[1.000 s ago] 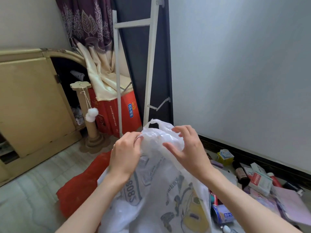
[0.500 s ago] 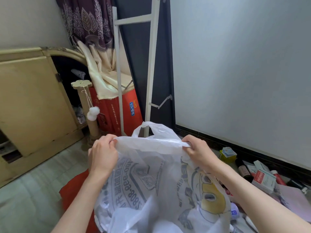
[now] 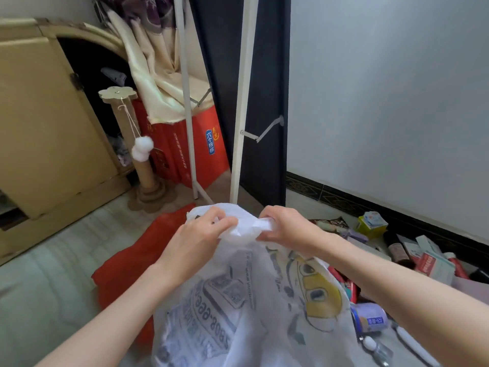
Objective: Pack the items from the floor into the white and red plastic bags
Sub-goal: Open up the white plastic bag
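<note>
Both hands on white plastic bag (image 3: 238, 300) top
Left hand (image 3: 195, 239) and right hand (image 3: 288, 229) pinch its bunched rim, close together; red plastic bag (image 3: 127, 263) behind on floor.

Held up at centre, close to the camera: bag (image 3: 246, 308), top bunched between left hand (image 3: 197, 238) at 9 o'clock and right hand (image 3: 287, 227) at 3 o'clock. Behind and under it, toward 8 o'clock: second bag (image 3: 127, 266) flat on the floor (image 3: 50, 263). Toward 3 o'clock, along the wall: boxes and bottles (image 3: 423, 255) scattered on the floor. At 12 o'clock, past the hands: rack legs (image 3: 239, 128). At 11 o'clock: carton (image 3: 190, 144) behind scratching post (image 3: 140, 152). At 10 o'clock: cabinet (image 3: 45, 120).
</note>
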The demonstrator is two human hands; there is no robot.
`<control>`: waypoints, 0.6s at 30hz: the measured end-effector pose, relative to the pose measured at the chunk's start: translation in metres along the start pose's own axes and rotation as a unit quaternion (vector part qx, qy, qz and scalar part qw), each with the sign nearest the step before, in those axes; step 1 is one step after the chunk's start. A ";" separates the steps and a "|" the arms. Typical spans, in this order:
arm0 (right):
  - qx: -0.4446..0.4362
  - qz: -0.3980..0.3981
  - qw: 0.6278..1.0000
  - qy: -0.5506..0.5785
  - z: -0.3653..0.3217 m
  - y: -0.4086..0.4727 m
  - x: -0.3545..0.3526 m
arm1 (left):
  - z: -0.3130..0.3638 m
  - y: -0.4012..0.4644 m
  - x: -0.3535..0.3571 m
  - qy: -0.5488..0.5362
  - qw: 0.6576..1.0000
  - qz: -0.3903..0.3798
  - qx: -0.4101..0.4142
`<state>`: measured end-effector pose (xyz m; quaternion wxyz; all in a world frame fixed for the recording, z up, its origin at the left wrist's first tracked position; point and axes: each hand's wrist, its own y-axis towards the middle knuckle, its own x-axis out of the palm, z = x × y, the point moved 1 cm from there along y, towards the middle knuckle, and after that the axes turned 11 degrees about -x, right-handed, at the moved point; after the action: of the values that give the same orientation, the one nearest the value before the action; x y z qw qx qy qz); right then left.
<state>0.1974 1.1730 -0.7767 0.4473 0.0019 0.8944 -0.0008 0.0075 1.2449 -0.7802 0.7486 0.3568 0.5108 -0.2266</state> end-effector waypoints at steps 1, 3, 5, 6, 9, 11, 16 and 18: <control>0.010 -0.022 0.999 -0.034 0.010 0.005 0.009 | -0.009 -0.002 0.012 -0.022 0.999 -0.015 -0.037; 0.039 -0.050 0.995 -0.079 0.030 0.012 0.028 | -0.030 -0.008 0.038 -0.058 0.993 -0.037 -0.095; 0.081 -0.081 0.988 -0.104 0.051 0.013 0.049 | -0.045 -0.013 0.058 -0.114 0.982 -0.053 -0.142; 0.104 -0.105 0.983 -0.109 0.062 0.015 0.062 | -0.053 -0.015 0.070 -0.139 0.973 -0.059 -0.175; 0.127 -0.126 0.977 -0.117 0.083 0.023 0.096 | -0.073 -0.018 0.098 -0.110 0.953 -0.089 -0.269; 0.141 -0.092 0.977 -0.134 0.092 0.035 0.108 | -0.080 -0.017 0.108 0.016 0.961 -0.091 -0.260; 0.123 -0.005 0.972 -0.200 0.102 0.064 0.126 | -0.049 -0.020 0.141 0.111 0.992 -0.044 0.040; 0.075 -0.014 0.962 -0.262 0.104 0.070 0.131 | -0.032 -0.026 0.169 0.115 0.970 -0.198 0.086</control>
<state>0.2025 1.2427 -0.9434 0.6645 0.0226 0.7432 -0.0748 0.0335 1.2569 -0.9513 0.5920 0.3350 0.6323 -0.3709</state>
